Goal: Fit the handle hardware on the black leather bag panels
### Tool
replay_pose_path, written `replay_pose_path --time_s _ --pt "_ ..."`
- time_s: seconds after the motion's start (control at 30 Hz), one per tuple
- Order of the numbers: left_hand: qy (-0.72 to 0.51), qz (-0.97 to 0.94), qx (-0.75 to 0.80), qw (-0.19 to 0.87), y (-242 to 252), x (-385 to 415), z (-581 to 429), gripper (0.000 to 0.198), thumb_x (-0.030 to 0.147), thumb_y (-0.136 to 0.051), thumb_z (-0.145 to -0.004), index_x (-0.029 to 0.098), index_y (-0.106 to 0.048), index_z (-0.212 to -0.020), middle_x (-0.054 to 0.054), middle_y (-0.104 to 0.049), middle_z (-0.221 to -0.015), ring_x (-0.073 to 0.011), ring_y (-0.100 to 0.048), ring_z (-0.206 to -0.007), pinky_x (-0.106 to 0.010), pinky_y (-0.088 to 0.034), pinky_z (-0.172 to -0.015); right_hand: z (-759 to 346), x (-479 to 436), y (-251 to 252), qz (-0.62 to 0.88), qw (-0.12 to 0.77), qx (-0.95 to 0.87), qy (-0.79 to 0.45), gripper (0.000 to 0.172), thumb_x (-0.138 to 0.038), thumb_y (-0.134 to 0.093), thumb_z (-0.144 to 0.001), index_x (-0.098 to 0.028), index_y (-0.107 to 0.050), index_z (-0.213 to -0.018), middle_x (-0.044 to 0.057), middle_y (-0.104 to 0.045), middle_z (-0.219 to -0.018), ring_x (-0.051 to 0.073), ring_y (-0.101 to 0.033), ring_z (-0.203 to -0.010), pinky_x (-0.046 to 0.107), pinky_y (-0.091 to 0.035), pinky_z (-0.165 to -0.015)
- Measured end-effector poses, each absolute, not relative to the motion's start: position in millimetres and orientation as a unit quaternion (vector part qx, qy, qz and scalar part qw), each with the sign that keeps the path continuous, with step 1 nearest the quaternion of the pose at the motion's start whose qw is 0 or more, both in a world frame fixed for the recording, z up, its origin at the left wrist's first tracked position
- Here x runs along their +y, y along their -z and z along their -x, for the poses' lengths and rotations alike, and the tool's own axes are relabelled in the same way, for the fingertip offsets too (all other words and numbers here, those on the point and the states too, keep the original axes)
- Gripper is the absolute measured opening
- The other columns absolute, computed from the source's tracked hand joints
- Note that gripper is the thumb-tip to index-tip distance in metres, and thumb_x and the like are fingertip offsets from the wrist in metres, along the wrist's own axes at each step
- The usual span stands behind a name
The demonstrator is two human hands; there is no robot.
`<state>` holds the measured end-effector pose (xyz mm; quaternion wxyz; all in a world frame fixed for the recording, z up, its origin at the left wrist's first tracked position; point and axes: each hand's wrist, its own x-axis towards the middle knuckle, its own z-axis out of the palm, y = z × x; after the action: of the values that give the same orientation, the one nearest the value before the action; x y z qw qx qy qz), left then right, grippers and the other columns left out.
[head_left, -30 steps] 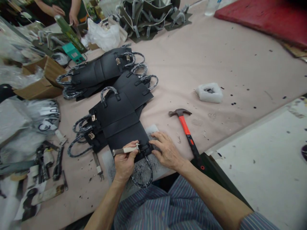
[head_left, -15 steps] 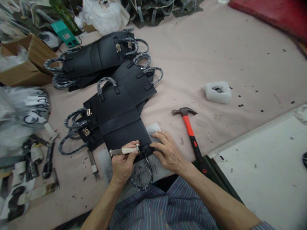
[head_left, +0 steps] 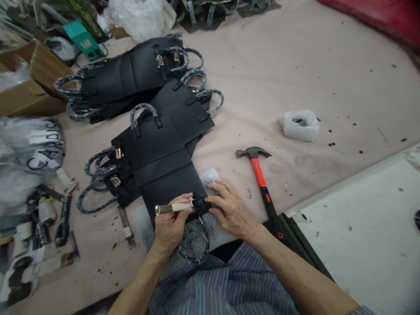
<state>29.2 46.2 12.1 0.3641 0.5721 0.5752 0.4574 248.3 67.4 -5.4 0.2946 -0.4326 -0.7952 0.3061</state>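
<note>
My left hand (head_left: 170, 225) is closed around a punch-like hand tool (head_left: 177, 207), metal at one end with a pale wrapped middle. The tool lies tilted, and its working end is by the handle tab (head_left: 198, 204) of a flat black bag panel (head_left: 167, 183). My right hand (head_left: 231, 210) has its fingers apart, with fingertips at the panel's right edge beside that tab. A plastic-wrapped handle (head_left: 206, 240) loops from the tab towards my body. Beneath the panel is a pale, scuffed pad (head_left: 210, 175). What the right fingertips press underneath is hidden.
A claw hammer (head_left: 259, 173) with a red and black handle lies to the right. Beyond it sits a white block (head_left: 301, 125). More black bag pieces (head_left: 131, 70) are stacked behind. Hand tools (head_left: 64, 221) and a cardboard box (head_left: 36, 83) are at left.
The tool in my left hand has tipped slightly and shifted a little to the right, its end nearer the tab. My right hand stays at the panel's edge. The view has shifted slightly.
</note>
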Motion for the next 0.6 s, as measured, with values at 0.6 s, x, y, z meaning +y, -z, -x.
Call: replay_pose_path --time_s 0.6 --pt "-0.452 -0.516 0.595 0.419 -11.6 50.1 -30.2 0.015 0.03 -0.073 -0.087 0.017 -0.076 -0.094 -0.01 -0.079 -0.108 -0.0239 -0.075 -0.104 -0.041 -0.059 -0.101 -249.1 67.5 3.6 0.433 0.297 -0.796 -0.301 0.031 -0.013 -0.063 -0.087 -0.023 -0.065 -0.117 0.011 -0.053 -0.141 0.032 -0.04 -0.137 0.059 -0.038 -0.115"
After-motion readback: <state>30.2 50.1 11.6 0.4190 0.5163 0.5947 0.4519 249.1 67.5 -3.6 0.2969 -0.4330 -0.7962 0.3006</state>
